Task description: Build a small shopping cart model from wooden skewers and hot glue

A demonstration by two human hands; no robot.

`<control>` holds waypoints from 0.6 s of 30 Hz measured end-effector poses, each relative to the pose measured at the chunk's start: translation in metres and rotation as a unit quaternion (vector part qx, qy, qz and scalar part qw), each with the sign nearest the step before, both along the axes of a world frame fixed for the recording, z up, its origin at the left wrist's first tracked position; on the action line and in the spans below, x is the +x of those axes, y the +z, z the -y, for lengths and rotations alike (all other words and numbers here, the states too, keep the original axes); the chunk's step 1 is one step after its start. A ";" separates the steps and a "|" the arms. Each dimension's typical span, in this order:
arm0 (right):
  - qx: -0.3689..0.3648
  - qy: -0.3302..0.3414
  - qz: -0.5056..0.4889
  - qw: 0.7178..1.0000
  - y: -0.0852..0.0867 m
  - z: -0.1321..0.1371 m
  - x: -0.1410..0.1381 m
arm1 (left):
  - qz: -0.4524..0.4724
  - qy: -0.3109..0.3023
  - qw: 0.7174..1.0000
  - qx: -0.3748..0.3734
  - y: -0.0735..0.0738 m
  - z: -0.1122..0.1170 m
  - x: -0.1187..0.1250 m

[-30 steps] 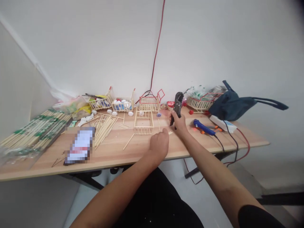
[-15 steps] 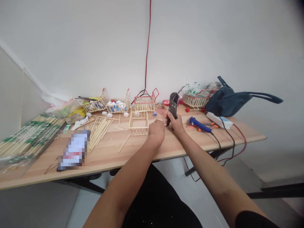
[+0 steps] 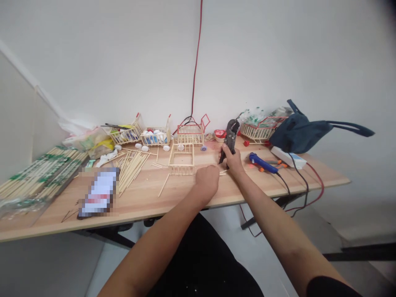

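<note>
My right hand (image 3: 232, 159) is wrapped round the handles of a black hand cutter (image 3: 231, 134), whose curved jaws point up and away from me. Low over the tabletop to its left, my left hand (image 3: 207, 181) is closed. Thin wooden stick ends (image 3: 222, 173) show at its fingertips; the grip itself is hidden behind the knuckles. Just beyond my left hand stands a small open basket frame (image 3: 182, 169) built from pale sticks. One loose stick (image 3: 163, 185) lies on the table in front of that frame.
Small stick-built carts (image 3: 155, 138) line the back. Loose sticks (image 3: 134, 171), bagged sticks (image 3: 46, 173) and a blurred phone (image 3: 100, 194) lie left. A blue glue gun (image 3: 262, 163), power strip (image 3: 289, 156) and dark blue bag (image 3: 300, 134) are right, with cables over the table edge.
My left hand has come slightly nearer to me and to the right, the stick ends moving with it. My right hand and the cutter have shifted slightly right. The whole view has moved a little.
</note>
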State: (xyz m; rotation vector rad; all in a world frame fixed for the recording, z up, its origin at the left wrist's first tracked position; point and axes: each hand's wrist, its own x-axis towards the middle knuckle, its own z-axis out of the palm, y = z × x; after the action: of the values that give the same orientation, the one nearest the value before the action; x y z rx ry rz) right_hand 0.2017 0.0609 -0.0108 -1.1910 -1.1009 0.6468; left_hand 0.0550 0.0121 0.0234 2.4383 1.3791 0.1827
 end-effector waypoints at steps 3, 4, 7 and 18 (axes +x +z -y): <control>-0.011 0.023 -0.015 1.000 0.002 0.003 -0.001 | 0.038 -0.002 0.999 0.021 -0.004 0.000 -0.020; -0.013 0.035 -0.020 0.999 0.004 0.005 -0.001 | 0.070 0.004 0.997 0.018 -0.005 -0.001 -0.027; -0.013 0.083 -0.039 0.996 0.010 0.012 -0.006 | 0.242 0.029 0.967 -0.075 -0.004 -0.003 -0.050; -0.078 0.242 -0.076 0.964 0.029 0.064 -0.058 | 0.495 0.075 0.777 -0.381 -0.005 0.018 -0.089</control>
State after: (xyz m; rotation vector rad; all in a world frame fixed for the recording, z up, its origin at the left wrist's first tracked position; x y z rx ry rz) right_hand 0.1433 -0.0035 0.0183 -0.9855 -1.2367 1.2006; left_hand -0.0337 -0.0058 0.0188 1.1934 0.8567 0.6741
